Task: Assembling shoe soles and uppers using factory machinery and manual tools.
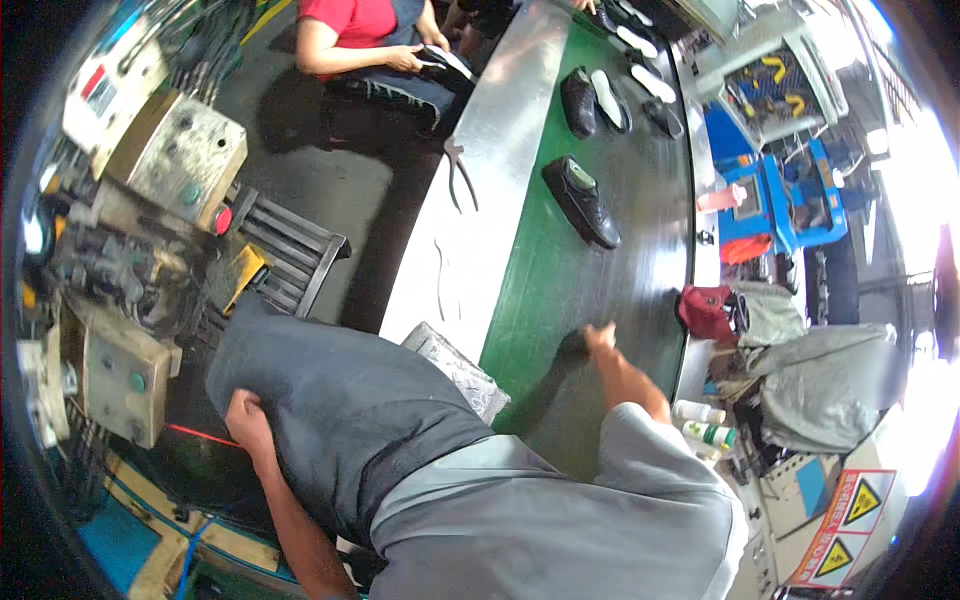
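Note:
My right hand [600,338] reaches over the dark and green conveyor belt [535,310], fingers stretched out and nothing in them. Farther up the belt, a black shoe [583,203] is the nearest shoe to it. My left hand [250,422] is beside my thigh, its fingers curled in, with no object showing in it. A thin red line [203,435] runs up to that hand; I cannot tell what it is. On the metal ledge lie pincers [459,178], a thin metal tool [441,280] and a grey-white wrapped block [460,372] close to my leg.
More black shoes [578,103] and pale insoles [653,83] sit along the far belt. A co-worker in red [375,40] holds a shoe at the far left. Machines with control boxes [180,155] stand left. Bottles [708,433] and a maroon bag [708,312] line the right side.

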`<state>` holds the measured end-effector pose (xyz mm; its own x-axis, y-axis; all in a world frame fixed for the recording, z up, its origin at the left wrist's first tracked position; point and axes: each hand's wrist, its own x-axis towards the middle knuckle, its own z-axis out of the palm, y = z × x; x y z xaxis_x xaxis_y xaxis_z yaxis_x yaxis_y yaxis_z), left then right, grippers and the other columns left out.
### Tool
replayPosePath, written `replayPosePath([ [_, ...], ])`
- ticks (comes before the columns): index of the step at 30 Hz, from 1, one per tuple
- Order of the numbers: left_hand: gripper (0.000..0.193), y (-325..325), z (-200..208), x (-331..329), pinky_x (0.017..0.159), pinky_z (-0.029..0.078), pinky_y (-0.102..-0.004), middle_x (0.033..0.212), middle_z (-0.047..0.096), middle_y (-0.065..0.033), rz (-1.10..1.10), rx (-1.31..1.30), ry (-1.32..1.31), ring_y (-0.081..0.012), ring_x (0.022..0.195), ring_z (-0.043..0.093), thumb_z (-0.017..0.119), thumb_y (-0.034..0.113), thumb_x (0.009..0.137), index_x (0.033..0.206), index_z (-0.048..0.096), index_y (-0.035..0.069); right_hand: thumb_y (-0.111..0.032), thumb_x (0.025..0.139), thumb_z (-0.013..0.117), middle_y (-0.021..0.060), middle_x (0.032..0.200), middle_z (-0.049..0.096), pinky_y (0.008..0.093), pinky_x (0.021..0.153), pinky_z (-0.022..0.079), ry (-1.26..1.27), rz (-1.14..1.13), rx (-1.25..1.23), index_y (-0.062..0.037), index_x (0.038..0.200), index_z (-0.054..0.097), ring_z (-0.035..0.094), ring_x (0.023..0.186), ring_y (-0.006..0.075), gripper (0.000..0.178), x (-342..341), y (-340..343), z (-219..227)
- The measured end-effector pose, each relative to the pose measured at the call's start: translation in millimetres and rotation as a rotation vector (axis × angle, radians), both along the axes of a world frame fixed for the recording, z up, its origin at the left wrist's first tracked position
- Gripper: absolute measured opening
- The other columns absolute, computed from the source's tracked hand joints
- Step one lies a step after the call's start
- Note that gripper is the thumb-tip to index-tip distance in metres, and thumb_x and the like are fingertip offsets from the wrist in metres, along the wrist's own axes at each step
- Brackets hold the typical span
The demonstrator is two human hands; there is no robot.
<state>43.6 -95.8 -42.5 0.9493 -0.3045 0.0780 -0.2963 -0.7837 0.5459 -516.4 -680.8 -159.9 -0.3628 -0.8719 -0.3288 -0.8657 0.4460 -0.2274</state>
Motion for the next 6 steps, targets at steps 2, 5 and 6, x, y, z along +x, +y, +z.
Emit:
replayPosePath([
  [2,0.01,-1,1,2,0.073,0.051,-0.0476,0.083,0.069,-0.0204,-0.041,0.001,0.02,-0.0371,0.077,0.069,0.057,0.0,0.093,0.089,0.067,-0.001,-0.034,0.089,0.082,0.0355,0.168,0.034,0.054,0.13,0.036,-0.04,0.085,-0.07,-0.012,0.176,0.014,0.04,0.154,0.0525,0.112,18,-58,36],
  [5,0.011,-21,-9,-2,0.073,0.051,-0.0463,0.082,0.07,-0.0179,-0.057,-0.016,0.1,-0.0317,0.077,0.069,0.058,0.0,0.094,0.087,0.066,0.002,-0.035,0.086,0.084,0.0376,0.166,0.036,0.0544,0.128,0.037,-0.053,0.411,-0.282,-0.0113,0.176,0.015,0.039,0.154,0.0533,0.116,40,-160,81],
  [6,0.011,-16,-6,-1,0.072,0.051,-0.0454,0.081,0.07,-0.0158,-0.03,-0.007,0.154,-0.0278,0.076,0.069,0.059,0.002,0.095,0.086,0.065,0.005,-0.035,0.086,0.084,0.0376,0.166,0.036,0.0544,0.128,0.037,-0.065,0.411,-0.268,-0.0113,0.176,0.015,0.039,0.154,0.0533,0.116,42,-162,70],
])
